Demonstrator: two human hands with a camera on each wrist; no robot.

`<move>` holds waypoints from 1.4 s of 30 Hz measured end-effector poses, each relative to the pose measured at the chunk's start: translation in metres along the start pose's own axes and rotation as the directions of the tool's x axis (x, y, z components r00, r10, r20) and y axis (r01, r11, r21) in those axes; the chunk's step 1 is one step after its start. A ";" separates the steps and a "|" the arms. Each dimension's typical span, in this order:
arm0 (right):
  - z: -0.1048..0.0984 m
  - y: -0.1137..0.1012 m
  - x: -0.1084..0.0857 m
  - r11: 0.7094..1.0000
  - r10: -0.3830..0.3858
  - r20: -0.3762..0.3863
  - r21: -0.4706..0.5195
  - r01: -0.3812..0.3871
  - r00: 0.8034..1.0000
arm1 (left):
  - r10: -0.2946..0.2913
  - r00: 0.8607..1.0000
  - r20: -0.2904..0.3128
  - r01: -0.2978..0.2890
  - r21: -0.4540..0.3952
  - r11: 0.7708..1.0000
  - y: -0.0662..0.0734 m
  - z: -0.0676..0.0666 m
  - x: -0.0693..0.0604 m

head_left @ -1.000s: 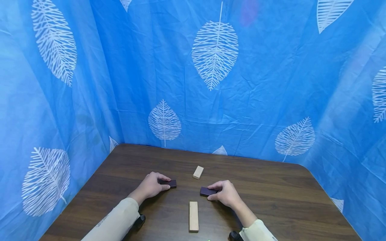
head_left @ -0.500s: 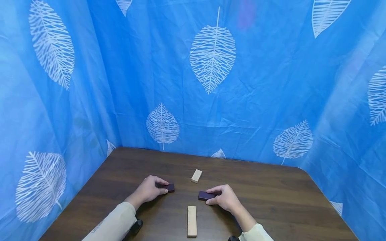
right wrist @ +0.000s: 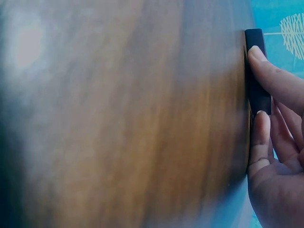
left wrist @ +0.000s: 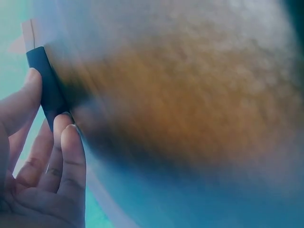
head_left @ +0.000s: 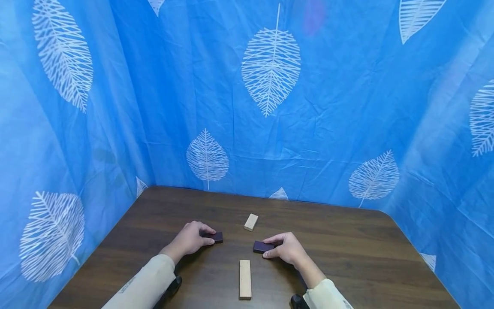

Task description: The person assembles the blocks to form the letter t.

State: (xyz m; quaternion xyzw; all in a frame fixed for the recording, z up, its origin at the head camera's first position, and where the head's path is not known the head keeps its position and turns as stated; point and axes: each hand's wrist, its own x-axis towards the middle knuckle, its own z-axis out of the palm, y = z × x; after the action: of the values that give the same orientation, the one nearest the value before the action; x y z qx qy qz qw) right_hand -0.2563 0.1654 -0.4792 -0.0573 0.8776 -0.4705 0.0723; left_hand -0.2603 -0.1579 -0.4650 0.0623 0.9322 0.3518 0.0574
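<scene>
On the left of the table, my left hand (head_left: 190,238) pinches a dark block (head_left: 218,237) between thumb and fingers. In the left wrist view the same dark block (left wrist: 47,85) shows between the thumb and fingertips. My right hand (head_left: 288,248) grips a second dark block (head_left: 262,246), its free end pointing left. The right wrist view shows this dark block (right wrist: 257,80) close against the table surface. A short pale wooden block (head_left: 251,222) lies behind and between the hands. Nearer the front lies a longer pale wooden block (head_left: 245,279), lengthwise.
The dark brown wooden table (head_left: 347,257) has rounded far corners. Blue curtains (head_left: 328,107) with white leaf prints hang behind it and at both sides. A black wrist strap (head_left: 298,301) sits by the right sleeve.
The head view has shifted slightly. Both hands keep their grip on the dark blocks, and the pale blocks stay in place on the table.
</scene>
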 end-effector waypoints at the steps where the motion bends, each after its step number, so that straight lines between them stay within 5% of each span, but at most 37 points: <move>1: 0.000 0.000 0.001 1.000 -0.001 -0.001 0.001 0.001 1.000 | 0.005 1.000 0.002 -0.005 0.003 1.000 0.001 0.000 0.000; 11: -0.002 -0.001 0.000 1.000 0.003 0.009 -0.022 -0.003 1.000 | 0.059 0.998 -0.020 -0.058 0.042 0.997 0.005 0.001 -0.003; 42: -0.001 0.001 0.001 0.999 -0.008 0.019 -0.031 0.009 1.000 | 0.081 0.997 0.020 -0.082 0.137 0.987 0.001 0.001 -0.001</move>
State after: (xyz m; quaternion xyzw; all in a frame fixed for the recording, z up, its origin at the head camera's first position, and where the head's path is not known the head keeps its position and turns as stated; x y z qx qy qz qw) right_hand -0.2576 0.1665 -0.4799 -0.0667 0.8839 -0.4564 0.0778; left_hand -0.2594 -0.1568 -0.4645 0.1066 0.9505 0.2883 0.0451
